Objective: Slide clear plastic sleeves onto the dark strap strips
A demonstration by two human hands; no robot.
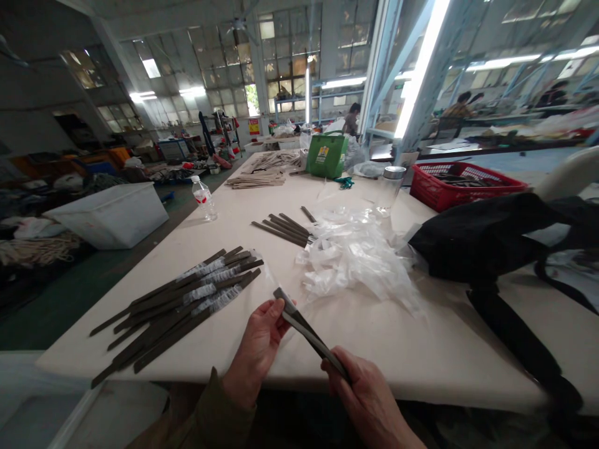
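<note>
Between my two hands, over the table's front edge, is a dark grey-brown fabric strip (309,330), apparently doubled lengthwise. My left hand (262,333) pinches its far end between thumb and fingers. The fingers of my right hand (358,386) wrap round the nearer end. To the left lies a pile of similar dark strips (163,312), with crinkled clear plastic around their middles. Beyond my hands, several more dark strips (283,227) lie fanned out, their right ends by a heap of clear plastic bags (355,255).
On the table (374,349) stand a water bottle (203,199), a clear jar (390,190), a green bag (326,154) and a red basket (468,184). A black bag (482,237) with a strap lies right. Left stands a white bin (112,215). A person (350,120) sits far back.
</note>
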